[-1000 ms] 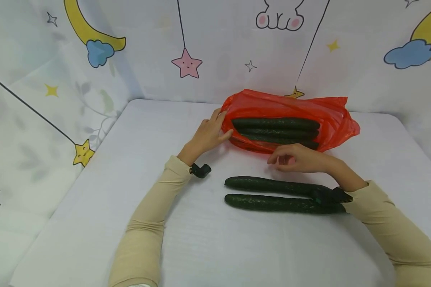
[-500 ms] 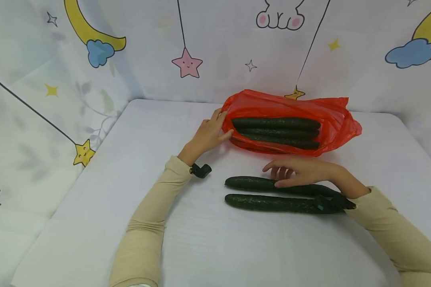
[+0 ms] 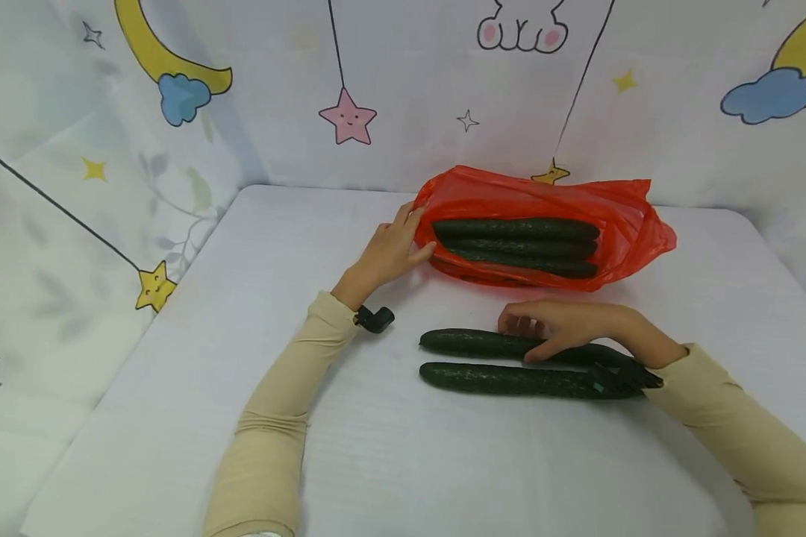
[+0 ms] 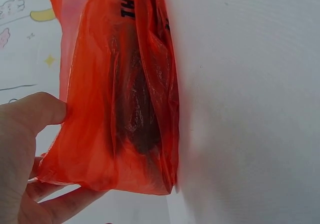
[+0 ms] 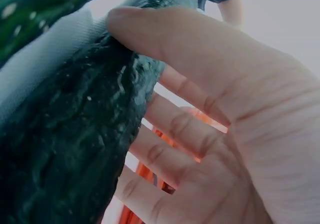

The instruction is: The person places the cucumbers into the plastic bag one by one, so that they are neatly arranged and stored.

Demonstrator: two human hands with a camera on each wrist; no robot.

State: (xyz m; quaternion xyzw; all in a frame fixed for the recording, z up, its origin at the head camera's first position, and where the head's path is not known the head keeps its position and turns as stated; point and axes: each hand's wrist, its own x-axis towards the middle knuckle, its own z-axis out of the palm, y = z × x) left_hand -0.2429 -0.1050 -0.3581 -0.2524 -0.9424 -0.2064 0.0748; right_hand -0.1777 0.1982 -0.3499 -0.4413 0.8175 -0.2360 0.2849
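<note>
Nearest: nearer cucumber (image 3: pixel 497 379), loose, at 7–8 o'clock from the right hand (image 3: pixel 571 324). That hand curls round the farther cucumber (image 3: pixel 466 343), thumb nearside. Step, judged: taking hold; next move calls for a secure grip before lifting. Beyond, at 12: red bag (image 3: pixel 628 216) with bagged cucumbers (image 3: pixel 517 229); left hand (image 3: pixel 389 250) pinches its 9 o'clock end. Versus half-second earlier: right fingers more bent, left unchanged.

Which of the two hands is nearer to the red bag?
Left. The left hand holds the red bag at its left end; the right hand is apart, in front, on a loose cucumber.
</note>
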